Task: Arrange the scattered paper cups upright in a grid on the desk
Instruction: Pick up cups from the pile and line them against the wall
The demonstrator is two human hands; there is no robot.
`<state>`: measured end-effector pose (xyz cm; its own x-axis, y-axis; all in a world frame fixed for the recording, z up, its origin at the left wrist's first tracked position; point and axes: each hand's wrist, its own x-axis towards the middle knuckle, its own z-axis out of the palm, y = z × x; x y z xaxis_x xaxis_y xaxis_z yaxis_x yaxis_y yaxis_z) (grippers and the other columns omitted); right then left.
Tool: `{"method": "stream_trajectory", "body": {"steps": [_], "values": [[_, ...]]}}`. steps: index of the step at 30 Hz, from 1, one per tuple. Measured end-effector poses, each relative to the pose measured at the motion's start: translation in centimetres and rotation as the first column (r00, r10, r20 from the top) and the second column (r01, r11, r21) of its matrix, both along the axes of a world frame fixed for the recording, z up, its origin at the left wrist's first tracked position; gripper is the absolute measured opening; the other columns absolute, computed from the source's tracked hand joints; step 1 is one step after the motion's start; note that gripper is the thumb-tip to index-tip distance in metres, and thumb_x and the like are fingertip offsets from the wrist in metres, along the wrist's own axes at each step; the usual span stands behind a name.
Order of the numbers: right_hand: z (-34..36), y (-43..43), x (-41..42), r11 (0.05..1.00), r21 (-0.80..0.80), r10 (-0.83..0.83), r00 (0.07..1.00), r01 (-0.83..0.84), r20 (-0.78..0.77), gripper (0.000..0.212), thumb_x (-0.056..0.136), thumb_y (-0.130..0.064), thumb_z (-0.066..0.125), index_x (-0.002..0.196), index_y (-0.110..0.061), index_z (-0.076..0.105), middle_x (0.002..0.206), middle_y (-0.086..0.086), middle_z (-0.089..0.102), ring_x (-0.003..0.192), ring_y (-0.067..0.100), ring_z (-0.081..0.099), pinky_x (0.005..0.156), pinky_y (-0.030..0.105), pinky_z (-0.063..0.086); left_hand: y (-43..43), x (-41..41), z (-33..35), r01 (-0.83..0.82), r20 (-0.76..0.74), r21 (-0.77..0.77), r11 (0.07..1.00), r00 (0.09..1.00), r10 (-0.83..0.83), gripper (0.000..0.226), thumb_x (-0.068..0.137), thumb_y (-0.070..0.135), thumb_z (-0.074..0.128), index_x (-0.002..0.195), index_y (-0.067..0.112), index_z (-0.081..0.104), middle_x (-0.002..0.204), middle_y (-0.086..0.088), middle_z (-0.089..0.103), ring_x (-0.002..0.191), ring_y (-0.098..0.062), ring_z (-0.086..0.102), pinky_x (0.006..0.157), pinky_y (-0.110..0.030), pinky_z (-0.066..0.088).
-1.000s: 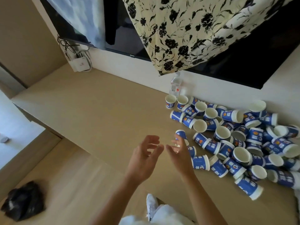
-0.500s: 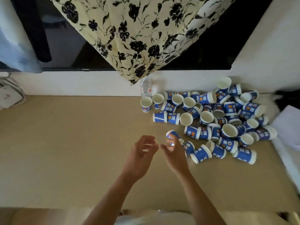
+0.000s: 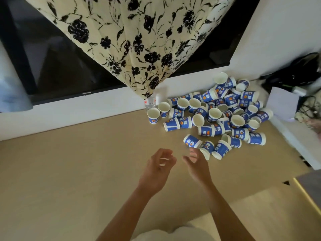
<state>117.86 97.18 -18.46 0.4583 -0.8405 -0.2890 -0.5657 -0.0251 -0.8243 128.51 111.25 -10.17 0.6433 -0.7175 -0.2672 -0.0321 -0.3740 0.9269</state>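
- Cups point(image 3: 217, 115): heaped at the back-right corner of the bench point(image 3: 69, 171), against the wall point(image 3: 278, 40). Most lie on their sides, a few stand upright at the heap's left edge. No grid yet.
- Left hand point(image 3: 157, 168), right hand point(image 3: 197, 165): both over bare bench, fingers point(image 3: 164, 151) loosely curled, apart, holding nothing. Right hand is just beside the nearest cup point(image 3: 192, 140), which lies on its side.
- Risk: cups are tapered, so a nudged one likely rolls in an arc, maybe off the bench.
- Risk: pulling from the heap's foot could shift the cups resting above. Take loose ones first.
- Risk: thin paper, probably light. A hard pinch would dent a rim, and a wrist brush could topple placed cups.
- Risk: bottle point(image 3: 149, 103) stands next to the upright cups and could get knocked.
- Materials: glossy blue printed paper, white inside, rolled rims. Bench is matte tan and smooth. Bottle is clear plastic.
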Motion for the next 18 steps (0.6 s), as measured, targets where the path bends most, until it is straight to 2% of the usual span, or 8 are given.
{"method": "stream_trajectory", "body": {"steps": [3, 5, 8, 10, 13, 18], "values": [[-0.6, -2.7, 1.7, 0.994, -0.103, 0.03, 0.991, -0.044, -0.127, 0.058, 0.091, -0.025, 0.072, 0.14, -0.007, 0.048, 0.136, 0.01, 0.053, 0.121, 0.024, 0.053, 0.095, 0.031, 0.041, 0.4, 1.2, -0.1, -0.043, -0.002, 0.006, 0.999, 0.999, 0.043, 0.017, 0.095, 0.029, 0.065, 0.111, 0.025, 0.066, 0.103, 0.013, 0.068, 0.092, 0.001, 0.065, 0.074, -0.009, 0.046], [-1.8, -4.9, 2.7, 0.972, -0.216, 0.047, 0.973, -0.097, -0.224, 0.061, 0.086, -0.026, 0.074, 0.139, -0.009, 0.048, 0.134, 0.013, 0.053, 0.123, 0.03, 0.052, 0.1, 0.041, 0.043, 0.8, 1.8, -0.2, -0.063, -0.001, 0.018, 0.998, 0.998, 0.063, 0.016, 0.095, 0.03, 0.065, 0.111, 0.026, 0.067, 0.102, 0.014, 0.068, 0.093, 0.0, 0.065, 0.074, -0.009, 0.045], [-3.8, -7.5, 3.8, 0.896, -0.343, 0.093, 0.876, -0.281, -0.474, 0.068, 0.082, -0.031, 0.077, 0.14, -0.011, 0.046, 0.135, 0.013, 0.054, 0.127, 0.032, 0.049, 0.105, 0.046, 0.039, 1.5, 2.7, -0.6, -0.104, 0.015, 0.045, 0.994, 0.994, 0.104, 0.014, 0.095, 0.03, 0.065, 0.109, 0.027, 0.067, 0.102, 0.013, 0.069, 0.088, 0.004, 0.064, 0.071, -0.006, 0.044], [-4.9, -8.6, 4.1, 0.841, -0.359, 0.113, 0.78, -0.405, -0.615, 0.074, 0.082, -0.036, 0.076, 0.142, -0.012, 0.041, 0.138, 0.012, 0.051, 0.132, 0.033, 0.045, 0.112, 0.047, 0.033, 1.9, 3.2, -0.9, -0.141, 0.03, 0.055, 0.989, 0.99, 0.139, 0.011, 0.095, 0.028, 0.065, 0.106, 0.03, 0.067, 0.101, 0.012, 0.069, 0.088, 0.001, 0.066, 0.071, -0.007, 0.044], [-6.5, -9.6, 4.3, 0.792, -0.325, 0.138, 0.671, -0.516, -0.728, 0.077, 0.083, -0.039, 0.075, 0.145, -0.012, 0.037, 0.143, 0.013, 0.048, 0.136, 0.034, 0.041, 0.116, 0.048, 0.027, 2.2, 3.6, -1.3, -0.156, 0.03, 0.09, 0.984, 0.988, 0.154, 0.011, 0.095, 0.029, 0.065, 0.105, 0.031, 0.066, 0.101, 0.012, 0.07, 0.087, 0.003, 0.066, 0.074, -0.014, 0.047], [-8.8, -10.3, 4.8, 0.761, -0.309, 0.156, 0.623, -0.571, -0.767, 0.075, 0.081, -0.034, 0.079, 0.141, -0.012, 0.042, 0.139, 0.016, 0.051, 0.131, 0.038, 0.046, 0.113, 0.052, 0.031, 2.4, 4.0, -1.9, -0.177, 0.043, 0.125, 0.976, 0.984, 0.173, 0.012, 0.095, 0.028, 0.065, 0.107, 0.03, 0.066, 0.101, 0.011, 0.07, 0.086, 0.004, 0.066, 0.073, -0.013, 0.047]]}}
